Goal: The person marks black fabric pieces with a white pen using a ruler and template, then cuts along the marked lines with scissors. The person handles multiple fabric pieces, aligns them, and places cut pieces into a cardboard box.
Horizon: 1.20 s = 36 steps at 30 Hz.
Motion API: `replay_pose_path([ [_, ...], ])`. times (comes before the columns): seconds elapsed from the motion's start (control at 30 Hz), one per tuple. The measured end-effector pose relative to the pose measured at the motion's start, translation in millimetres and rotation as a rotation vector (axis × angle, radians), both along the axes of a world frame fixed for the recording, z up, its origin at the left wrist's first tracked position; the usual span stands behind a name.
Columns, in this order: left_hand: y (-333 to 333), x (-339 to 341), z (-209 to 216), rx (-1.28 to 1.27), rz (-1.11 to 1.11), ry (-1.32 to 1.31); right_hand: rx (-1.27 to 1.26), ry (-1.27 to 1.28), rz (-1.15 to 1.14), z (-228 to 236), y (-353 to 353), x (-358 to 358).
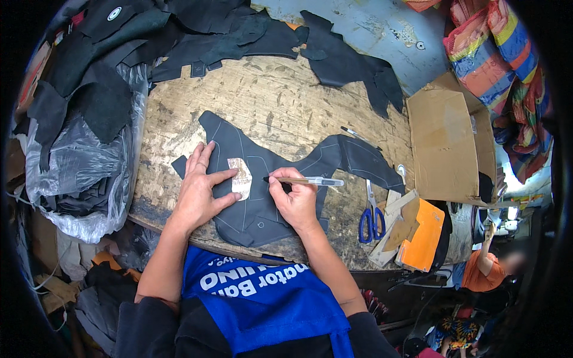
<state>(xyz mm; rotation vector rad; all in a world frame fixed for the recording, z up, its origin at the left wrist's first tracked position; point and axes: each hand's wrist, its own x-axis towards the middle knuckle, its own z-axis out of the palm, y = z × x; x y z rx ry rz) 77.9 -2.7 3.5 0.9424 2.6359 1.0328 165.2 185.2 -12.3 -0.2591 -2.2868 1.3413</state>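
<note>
A black piece of leather (pixel 250 218) with an irregular outline lies flat before me, with pale lines drawn on it. On it rests a small light paper-like template (pixel 240 186) with writing. My left hand (pixel 200 188) is open, its spread thumb and finger pressing the template while other fingertips touch the leather. My right hand (pixel 295 203) grips a pen (pixel 324 181) between thumb and fingers. The pen's tip end is at the leather just right of the template; whether the point touches cannot be told.
The worn wooden table (pixel 173 131) holds blue-handled scissors (pixel 371 218), a second pen (pixel 361 138), card templates (pixel 401 227), an orange card (pixel 422 234) and a cardboard box (pixel 441 143). Black leather scraps (pixel 239 36) line its far edge; a plastic bag (pixel 89 179) sits left. A person (pixel 482 268) is at right.
</note>
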Motion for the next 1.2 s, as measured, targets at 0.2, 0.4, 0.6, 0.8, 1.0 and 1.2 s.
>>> replay_pose_path([
  [0.2,-0.4,-0.2,-0.7,-0.002,-0.001,0.006,-0.047,0.011,-0.021,-2.6,-0.5,0.2],
  [0.4,-0.3,-0.5,-0.5,-0.001,-0.002,0.008,-0.168,0.046,-0.039,-9.4,1.6,-2.1],
  [0.6,-0.5,-0.3,-2.2,0.005,-0.004,0.011,-0.07,0.077,-0.042,-10.5,0.4,-1.6],
  [0.8,0.2,-0.7,0.1,0.006,-0.001,0.019,-0.113,0.091,-0.066,-9.4,0.8,0.0],
  [1.0,5.5,-0.2,23.7,-0.119,0.154,-0.051,-0.404,0.226,-0.28,-2.4,18.5,16.7],
  [1.2,14.3,-28.9,21.3,-0.004,0.127,-0.158,0.016,-0.215,-0.405,10.6,57.2,53.7],
])
